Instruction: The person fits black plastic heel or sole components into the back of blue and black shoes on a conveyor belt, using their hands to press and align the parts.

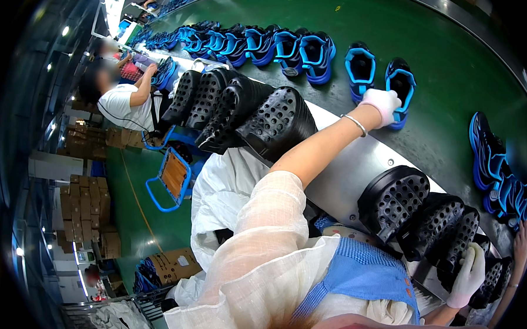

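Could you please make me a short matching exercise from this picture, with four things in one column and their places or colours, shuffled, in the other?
Column one
1. left hand
2. right hand
3. chair
4. cardboard boxes

Column two
A. stacked toward the picture's left edge
B. at a blue-and-black shoe
C. blue frame with a brown panel
D. at the black blocks with holes

Right pairs: 1-B, 2-D, 3-C, 4-A.

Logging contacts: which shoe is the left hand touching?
The second shoe right of the long row: the left hand is on it; its neighbour is untouched.
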`<move>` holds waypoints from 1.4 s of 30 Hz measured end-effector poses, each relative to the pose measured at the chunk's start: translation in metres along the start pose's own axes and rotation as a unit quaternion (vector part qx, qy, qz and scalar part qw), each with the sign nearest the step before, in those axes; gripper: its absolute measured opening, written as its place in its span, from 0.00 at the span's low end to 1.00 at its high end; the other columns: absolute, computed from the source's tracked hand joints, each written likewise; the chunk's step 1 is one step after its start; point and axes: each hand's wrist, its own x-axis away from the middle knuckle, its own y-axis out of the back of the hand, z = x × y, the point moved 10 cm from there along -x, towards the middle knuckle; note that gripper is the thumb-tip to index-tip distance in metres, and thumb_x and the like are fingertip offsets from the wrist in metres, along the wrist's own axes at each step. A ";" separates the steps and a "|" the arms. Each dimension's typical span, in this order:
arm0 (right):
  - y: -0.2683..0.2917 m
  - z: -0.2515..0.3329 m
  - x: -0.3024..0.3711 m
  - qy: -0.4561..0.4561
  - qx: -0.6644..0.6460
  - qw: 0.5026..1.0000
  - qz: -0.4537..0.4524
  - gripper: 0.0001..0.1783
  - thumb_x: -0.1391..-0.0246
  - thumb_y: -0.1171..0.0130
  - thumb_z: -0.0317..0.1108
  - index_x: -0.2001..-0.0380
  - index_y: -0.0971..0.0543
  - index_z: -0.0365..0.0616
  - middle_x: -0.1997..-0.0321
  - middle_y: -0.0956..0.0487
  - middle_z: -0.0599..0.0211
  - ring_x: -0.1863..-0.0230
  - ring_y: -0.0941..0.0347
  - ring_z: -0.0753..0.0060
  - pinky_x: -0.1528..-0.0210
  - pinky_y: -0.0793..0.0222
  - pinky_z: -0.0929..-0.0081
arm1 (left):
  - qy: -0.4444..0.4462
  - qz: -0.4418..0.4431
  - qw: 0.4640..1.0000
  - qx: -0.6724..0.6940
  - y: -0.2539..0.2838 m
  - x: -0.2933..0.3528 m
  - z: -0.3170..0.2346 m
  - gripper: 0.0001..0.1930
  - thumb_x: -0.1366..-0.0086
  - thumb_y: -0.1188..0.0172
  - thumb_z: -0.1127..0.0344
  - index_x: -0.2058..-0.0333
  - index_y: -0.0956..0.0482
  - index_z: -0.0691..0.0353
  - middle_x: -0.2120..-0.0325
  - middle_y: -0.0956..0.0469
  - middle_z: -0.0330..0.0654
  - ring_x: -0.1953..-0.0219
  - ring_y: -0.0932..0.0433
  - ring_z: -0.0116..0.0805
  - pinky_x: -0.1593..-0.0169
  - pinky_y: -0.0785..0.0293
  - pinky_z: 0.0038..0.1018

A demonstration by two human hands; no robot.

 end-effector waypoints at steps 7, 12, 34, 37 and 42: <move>0.012 -0.010 0.002 -0.004 0.004 1.000 -0.008 0.12 0.38 0.53 0.31 0.59 0.23 0.35 0.67 0.23 0.67 0.69 0.29 0.80 0.66 0.33 0.82 | 0.012 0.092 0.993 -0.066 0.002 -0.010 0.009 0.17 0.47 0.41 0.66 0.56 0.23 0.51 0.55 0.26 0.41 0.54 0.23 0.44 0.55 0.24 0.38; 0.020 -0.017 0.011 0.009 -0.008 1.000 -0.025 0.12 0.37 0.53 0.30 0.58 0.23 0.35 0.64 0.23 0.66 0.68 0.29 0.79 0.65 0.32 0.82 | -0.007 0.119 0.984 -0.134 0.028 0.004 -0.024 0.20 0.49 0.40 0.69 0.54 0.25 0.55 0.51 0.28 0.48 0.50 0.26 0.49 0.51 0.26 0.38; 0.086 -0.006 0.036 0.036 -0.009 0.989 -0.146 0.05 0.54 0.41 0.25 0.71 0.21 0.39 0.75 0.23 0.60 0.74 0.25 0.63 0.71 0.31 0.72 | -0.342 0.078 0.931 0.100 0.026 -0.057 -0.285 0.27 0.42 0.43 0.55 0.46 0.31 0.60 0.48 0.32 0.50 0.47 0.31 0.49 0.44 0.33 0.34; 0.093 -0.016 0.037 0.034 0.006 0.986 -0.163 0.05 0.53 0.41 0.26 0.71 0.20 0.40 0.74 0.23 0.61 0.74 0.25 0.63 0.71 0.31 0.73 | -0.368 0.058 0.917 0.144 0.012 -0.068 -0.304 0.29 0.42 0.40 0.56 0.44 0.33 0.60 0.48 0.30 0.49 0.54 0.24 0.41 0.49 0.29 0.30; 0.123 -0.041 0.047 -0.025 -0.005 0.973 -0.230 0.05 0.50 0.43 0.26 0.68 0.20 0.40 0.73 0.22 0.61 0.72 0.24 0.66 0.68 0.31 0.75 | -0.369 0.054 0.917 0.144 -0.012 -0.082 -0.297 0.32 0.43 0.42 0.48 0.44 0.33 0.63 0.47 0.33 0.58 0.44 0.34 0.52 0.41 0.37 0.35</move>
